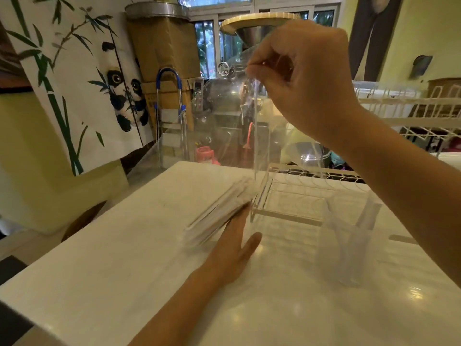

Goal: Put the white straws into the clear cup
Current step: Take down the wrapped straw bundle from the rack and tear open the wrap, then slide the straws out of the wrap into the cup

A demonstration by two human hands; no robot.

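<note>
A loose pile of white straws lies on the white table, just left of a clear acrylic box. My left hand rests flat on the table with straight fingers, and the fingertips touch the pile's right side. My right hand is raised above the box. It pinches the top edge of a clear upright panel, apparently the box's lid. The clear cup stands on the table to the right of the box, with one or two white straws leaning inside it.
A white wire rack runs along the back right, and a lower wire shelf sits behind the box. Metal machines and a blue-handled trolley stand beyond the far table edge. A panda curtain hangs at the left.
</note>
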